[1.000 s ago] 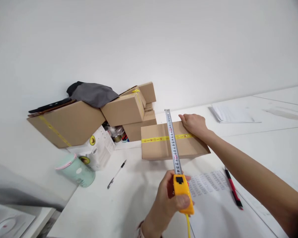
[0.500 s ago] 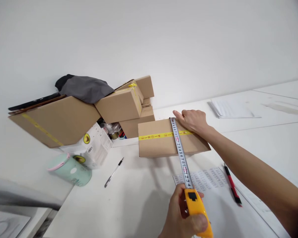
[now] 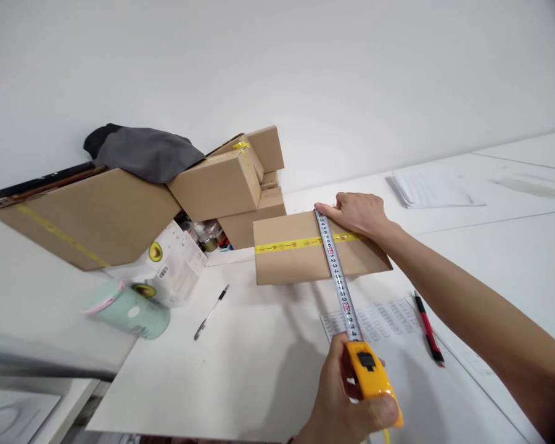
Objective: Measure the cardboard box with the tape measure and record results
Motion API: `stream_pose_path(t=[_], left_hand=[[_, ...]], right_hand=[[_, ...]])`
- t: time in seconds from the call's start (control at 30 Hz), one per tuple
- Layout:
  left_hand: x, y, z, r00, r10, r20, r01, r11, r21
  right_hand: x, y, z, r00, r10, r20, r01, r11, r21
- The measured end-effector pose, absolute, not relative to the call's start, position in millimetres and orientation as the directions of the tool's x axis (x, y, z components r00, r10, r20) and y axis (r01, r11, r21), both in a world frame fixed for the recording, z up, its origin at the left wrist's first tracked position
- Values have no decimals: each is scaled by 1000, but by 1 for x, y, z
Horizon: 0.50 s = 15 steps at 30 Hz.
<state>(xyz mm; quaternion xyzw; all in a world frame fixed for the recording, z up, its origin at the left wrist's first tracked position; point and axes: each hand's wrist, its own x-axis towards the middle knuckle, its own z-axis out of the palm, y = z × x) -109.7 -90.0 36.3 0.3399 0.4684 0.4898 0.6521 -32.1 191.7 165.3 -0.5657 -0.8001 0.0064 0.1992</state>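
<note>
- Well, closest up is the left hand (image 3: 330, 401), wrapped round a glossy yellow tape measure case (image 3: 374, 385) (thumb on its near end). If that wrist tilts, the whole line could go crooked.
- The steel blade (image 3: 335, 271) is thin, shiny and printed with black and red digits. It spans open air between case and box, so I'd guess it could buckle there, or whip back if the tip came loose.
- The cardboard box (image 3: 289, 265) sits on the smooth white table (image 3: 231, 376), matte brown and oblong, the blade lying across it. Its yellow packing tape (image 3: 284, 245) looks slick, so sideways skating seems possible.
- At the far edge, the right hand (image 3: 361, 214) has its thumb by the blade's tip, other fingers bent; can't tell what they grip. Pushing hard might dent the cardboard or shift it.
- Farther back, limp gray cloth (image 3: 143, 153) slumps over stiff, boxy cartons (image 3: 97, 213).
</note>
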Motion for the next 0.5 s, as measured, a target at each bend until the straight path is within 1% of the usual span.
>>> stream_pose_path(t=[0.2, 0.37, 0.43, 0.5], left_hand=[[-109, -90, 41, 73, 952, -298, -303, 306, 903], [-109, -89, 44, 83, 956, -282, -277, 294, 915], [-109, -91, 43, 79, 960, -267, -291, 278, 915], [-108, -97, 40, 89, 968, -236, -353, 252, 901]], right_hand=[[-32, 188, 165, -265, 913, 310, 903, 348, -253], [-30, 184, 165, -258, 910, 326, 903, 347, -253], [-29, 182, 164, -256, 910, 325, 901, 346, -260], [-28, 179, 164, -256, 909, 330, 897, 350, -268]])
